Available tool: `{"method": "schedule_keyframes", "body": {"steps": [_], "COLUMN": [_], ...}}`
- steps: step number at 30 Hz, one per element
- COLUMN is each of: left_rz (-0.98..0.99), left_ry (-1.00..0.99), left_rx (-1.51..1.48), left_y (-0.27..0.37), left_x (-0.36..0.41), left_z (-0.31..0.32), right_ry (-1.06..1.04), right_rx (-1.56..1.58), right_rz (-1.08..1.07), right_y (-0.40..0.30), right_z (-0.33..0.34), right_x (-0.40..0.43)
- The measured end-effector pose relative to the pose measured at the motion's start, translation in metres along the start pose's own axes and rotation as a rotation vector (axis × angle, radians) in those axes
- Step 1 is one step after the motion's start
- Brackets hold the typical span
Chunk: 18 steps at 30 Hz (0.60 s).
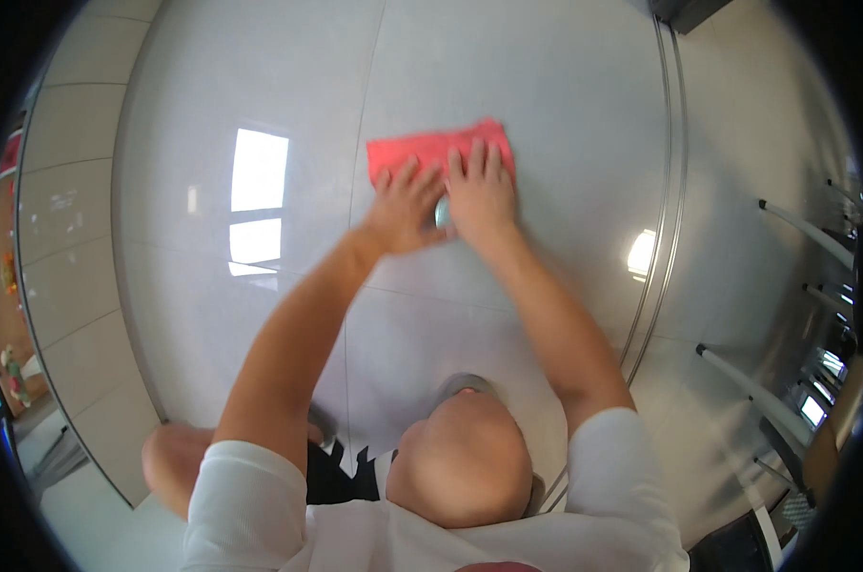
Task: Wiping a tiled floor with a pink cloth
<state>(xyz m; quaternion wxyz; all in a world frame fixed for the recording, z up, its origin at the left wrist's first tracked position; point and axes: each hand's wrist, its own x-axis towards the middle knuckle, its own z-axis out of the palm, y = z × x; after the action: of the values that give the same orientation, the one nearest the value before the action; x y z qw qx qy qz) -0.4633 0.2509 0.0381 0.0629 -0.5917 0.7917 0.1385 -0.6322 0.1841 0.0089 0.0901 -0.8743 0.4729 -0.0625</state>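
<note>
A folded pink-red cloth lies flat on the glossy tiled floor ahead of my knees. My left hand rests on the cloth's lower left part with its fingers spread and its thumb pointing at my other hand. The fingers of my right hand press flat on the cloth's right half. Between the two hands a small pale green patch shows; I cannot tell what it is. Neither hand is closed around the cloth.
Metal floor tracks run along the right, with a dark post at their far end. Beyond them stand chairs or stools with pale metal legs. A tiled ledge borders the left, with small figurines past it.
</note>
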Motion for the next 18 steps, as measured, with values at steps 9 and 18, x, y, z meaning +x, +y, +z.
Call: {"method": "schedule_keyframes", "body": {"steps": [9, 18], "left_rz": [0.246, 0.126], "left_ry": [-0.166, -0.129], "left_rx": [-0.177, 0.005], "left_y": [0.068, 0.029], "left_x": [-0.124, 0.043], "left_z": [0.025, -0.025], "right_ry": [0.011, 0.065], "right_rx": [0.078, -0.020], "right_rz": [-0.033, 0.152], "right_y": [-0.027, 0.025], "right_z": [-0.034, -0.021], "right_x": [-0.180, -0.012]}}
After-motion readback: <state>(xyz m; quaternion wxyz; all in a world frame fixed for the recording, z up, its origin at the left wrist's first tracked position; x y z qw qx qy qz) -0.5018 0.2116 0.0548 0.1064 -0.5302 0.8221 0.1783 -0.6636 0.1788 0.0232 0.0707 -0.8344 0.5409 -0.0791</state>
